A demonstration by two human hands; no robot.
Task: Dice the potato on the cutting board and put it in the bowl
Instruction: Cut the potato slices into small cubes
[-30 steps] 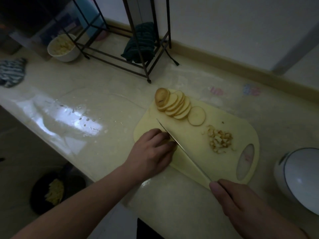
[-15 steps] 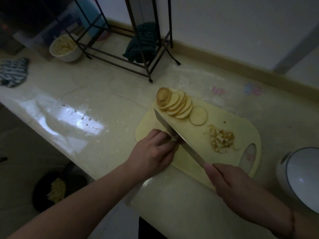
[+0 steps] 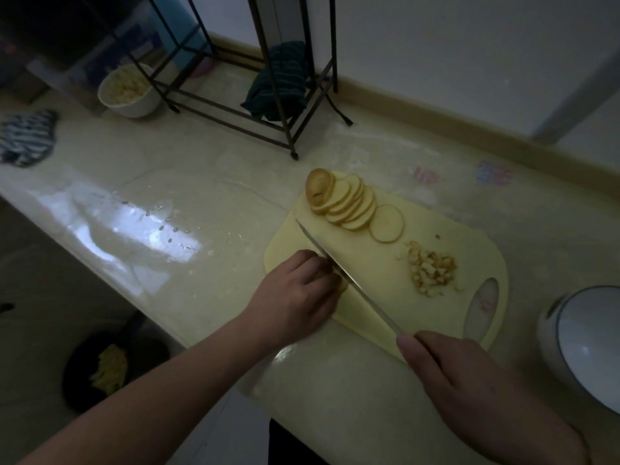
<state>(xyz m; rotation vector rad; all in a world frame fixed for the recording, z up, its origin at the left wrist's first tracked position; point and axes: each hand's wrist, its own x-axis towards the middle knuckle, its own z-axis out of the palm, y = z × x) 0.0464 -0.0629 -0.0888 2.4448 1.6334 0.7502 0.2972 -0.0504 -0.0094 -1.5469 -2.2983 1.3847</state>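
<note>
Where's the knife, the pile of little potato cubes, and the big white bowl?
knife [image 3: 360, 290], head view, middle of the blade.
potato cubes [image 3: 432, 271], head view, centre of the pile.
bowl [image 3: 550, 340], head view, its outer wall at the left side.

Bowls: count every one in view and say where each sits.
2. A white bowl holding diced pieces sits far left by the metal rack; another white bowl sits right of the cutting board, partly cropped.
</note>
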